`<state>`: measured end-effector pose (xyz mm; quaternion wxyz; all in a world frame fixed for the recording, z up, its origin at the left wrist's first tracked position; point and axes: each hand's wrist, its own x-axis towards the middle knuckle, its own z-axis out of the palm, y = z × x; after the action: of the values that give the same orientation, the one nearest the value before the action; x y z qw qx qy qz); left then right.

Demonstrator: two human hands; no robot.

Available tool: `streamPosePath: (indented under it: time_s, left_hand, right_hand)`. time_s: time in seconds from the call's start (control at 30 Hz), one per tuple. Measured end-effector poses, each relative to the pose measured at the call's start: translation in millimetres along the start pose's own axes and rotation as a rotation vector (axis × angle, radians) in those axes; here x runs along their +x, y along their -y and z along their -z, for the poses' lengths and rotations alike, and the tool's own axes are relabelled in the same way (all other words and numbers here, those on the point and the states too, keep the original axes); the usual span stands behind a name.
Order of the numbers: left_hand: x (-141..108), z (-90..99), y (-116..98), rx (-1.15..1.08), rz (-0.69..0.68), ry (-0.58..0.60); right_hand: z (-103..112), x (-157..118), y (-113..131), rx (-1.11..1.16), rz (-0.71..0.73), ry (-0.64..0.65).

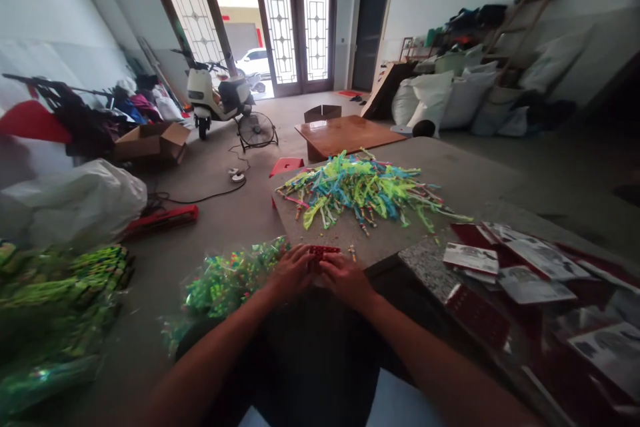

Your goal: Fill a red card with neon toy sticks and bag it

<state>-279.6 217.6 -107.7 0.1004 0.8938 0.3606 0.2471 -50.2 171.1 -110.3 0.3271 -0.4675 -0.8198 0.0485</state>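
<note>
In front of my lap, a small red patterned piece, perhaps a card or packet, sits between my two hands at the table's near edge. My left hand grips its left end with bent fingers. On its right end, my right hand is closed, thumb and fingers together. Just beyond the right hand lies one small beaded strand. A pile of yellow-green and blue ribbon strands with beaded ends is heaped farther up the table. Beside my left forearm is a clear bag of green beaded pieces.
White-and-dark red printed packaging covers the speckled slab at right. More bagged green goods lie at far left, near a white sack. A fan, scooter and brown table stand beyond.
</note>
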Motion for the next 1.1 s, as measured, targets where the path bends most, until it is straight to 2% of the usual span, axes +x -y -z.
streamPosePath:
  time_s: [0.1, 0.17, 0.23, 0.3, 0.4, 0.47, 0.53, 0.63, 0.8, 0.9, 1.0, 1.1]
  left_hand:
    - [10, -4.7, 4, -0.017, -0.064, 0.004]
    - [17, -6.2, 2, -0.039, -0.054, -0.026]
    - [22, -6.9, -2, -0.050, -0.040, -0.056]
    - [25, -7.5, -4, -0.052, -0.032, -0.072]
    - [25, -9.2, -5, -0.069, -0.012, -0.084]
    - [23, -10.5, -4, -0.088, 0.002, -0.093]
    - [20, -11.1, -2, -0.103, -0.004, -0.095]
    - [18, -10.1, 2, -0.115, -0.026, -0.083]
    - [17, -6.7, 8, -0.125, -0.021, -0.045]
    - [22, -5.4, 9, -0.134, -0.021, -0.019]
    - [30, -6.2, 9, -0.141, 0.005, -0.017]
    - [39, -10.2, 9, -0.158, 0.063, -0.024]
  right_hand:
    - [21, 10, -29, -0.020, -0.219, -0.043]
    - [34, 31, -51, -0.086, -0.378, -0.010]
    - [38, 63, -68, -0.147, -0.474, 0.073]
    - [32, 98, -77, -0.181, -0.534, 0.172]
    - [7, 146, -75, -0.271, -0.612, 0.310]
    - [-10, 166, -68, -0.374, -0.655, 0.366]
    - [-20, 175, -61, -0.442, -0.691, 0.392]
    - [-16, 170, -57, -0.457, -0.729, 0.427]
    - [18, 131, -67, -0.379, -0.778, 0.494]
    - [38, 103, -74, -0.086, -0.813, 0.487]
    - [54, 82, -77, 0.266, -0.931, 0.485]
    - [64, 66, -75, 0.393, -0.960, 0.458]
